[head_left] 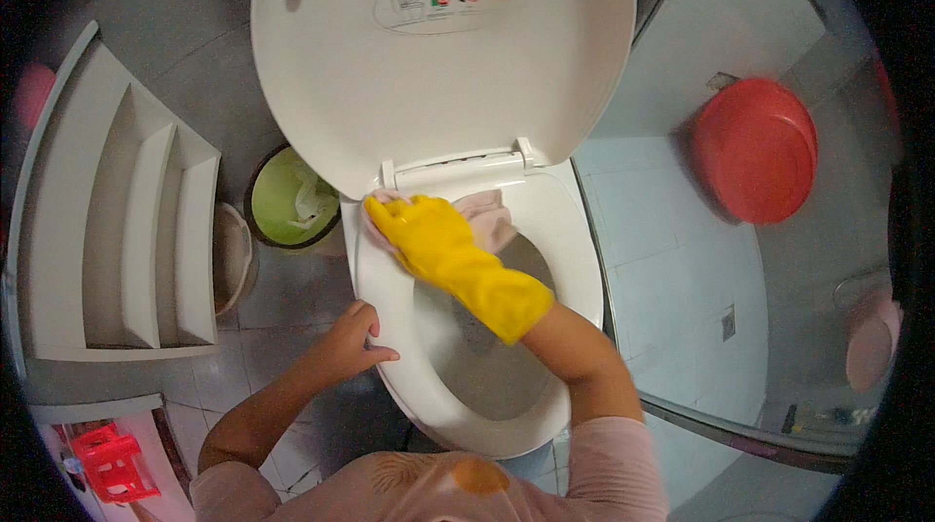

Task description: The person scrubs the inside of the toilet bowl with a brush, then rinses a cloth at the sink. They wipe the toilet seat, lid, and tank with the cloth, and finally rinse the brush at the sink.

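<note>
Toilet [575, 259] cleaning is seen from above, with the lid [438, 55] raised upright behind the seat [390, 298]. The right hand [414, 230], covered by a yellow glove [467, 269], is pressed flat onto a pink cloth [487, 215] at the rear of the seat, just in front of the hinge [458, 169]. The fingers are spread over the cloth rather than curled around it, so the cloth is held down, not gripped. The cloth is bunched between the glove and the hinge, touching the seat. The left hand [351, 342] is bare and is laid on the left rim of the seat, with loosely bent fingers resting on the edge and nothing held in it. The bowl [487, 366] is seen through the seat opening, partly crossed by the right forearm.

To the left of the toilet, a bin [282, 201] with a green liner is placed just beside the lid, and a white stepped shelf [127, 220] is seen further left. Below that shelf, a red plastic object [112, 464] is visible near the frame edge. To the right of the toilet, well apart on the tiled floor [672, 269], a red basin [755, 147] is set, and a pink object [872, 337] is seen further right.
</note>
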`<state>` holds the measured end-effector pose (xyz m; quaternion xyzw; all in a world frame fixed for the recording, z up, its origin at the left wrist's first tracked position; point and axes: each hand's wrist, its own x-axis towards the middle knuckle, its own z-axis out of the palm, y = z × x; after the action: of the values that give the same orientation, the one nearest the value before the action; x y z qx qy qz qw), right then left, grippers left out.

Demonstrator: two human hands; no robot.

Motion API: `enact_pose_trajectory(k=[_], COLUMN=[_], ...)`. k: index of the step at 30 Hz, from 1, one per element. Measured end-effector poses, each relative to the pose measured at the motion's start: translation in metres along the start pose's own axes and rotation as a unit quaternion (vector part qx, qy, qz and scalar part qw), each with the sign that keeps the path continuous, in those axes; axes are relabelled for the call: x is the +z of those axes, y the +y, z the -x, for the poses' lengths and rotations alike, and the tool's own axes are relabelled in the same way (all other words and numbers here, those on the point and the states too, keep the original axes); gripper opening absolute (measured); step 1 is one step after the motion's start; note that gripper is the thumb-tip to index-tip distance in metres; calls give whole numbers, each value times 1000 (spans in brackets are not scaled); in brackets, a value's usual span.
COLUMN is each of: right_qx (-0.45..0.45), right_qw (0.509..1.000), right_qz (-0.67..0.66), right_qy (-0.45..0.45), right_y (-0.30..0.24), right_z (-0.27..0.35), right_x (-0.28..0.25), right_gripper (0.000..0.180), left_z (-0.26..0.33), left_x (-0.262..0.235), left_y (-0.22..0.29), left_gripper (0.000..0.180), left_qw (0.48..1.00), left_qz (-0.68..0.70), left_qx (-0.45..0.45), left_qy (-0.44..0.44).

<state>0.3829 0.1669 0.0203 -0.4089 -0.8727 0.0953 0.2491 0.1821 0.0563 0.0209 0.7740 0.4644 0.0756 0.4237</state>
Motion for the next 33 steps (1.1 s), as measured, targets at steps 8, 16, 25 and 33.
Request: enact_pose_trajectory(k=[8, 16, 25, 33], right_qx=[-69, 37, 54, 479], right_qw=[990, 989, 882, 737], right_qz=[-119, -80, -275, 244], right_qy=[-31, -122, -380, -410], right_y=[-61, -73, -128, -115], right_z=[3, 12, 194, 287], right_x=[62, 50, -33, -86], right_gripper=[17, 19, 27, 66], left_z=[25, 68, 49, 34], left_x=[33, 36, -9, 11], left_y=[-23, -38, -48, -35], left_gripper=[45, 37, 35, 37], left_qw=[985, 892, 893, 907], left_qz=[118, 243, 220, 206], left_qx=[55, 130, 78, 170], left_qy=[113, 358, 385, 327])
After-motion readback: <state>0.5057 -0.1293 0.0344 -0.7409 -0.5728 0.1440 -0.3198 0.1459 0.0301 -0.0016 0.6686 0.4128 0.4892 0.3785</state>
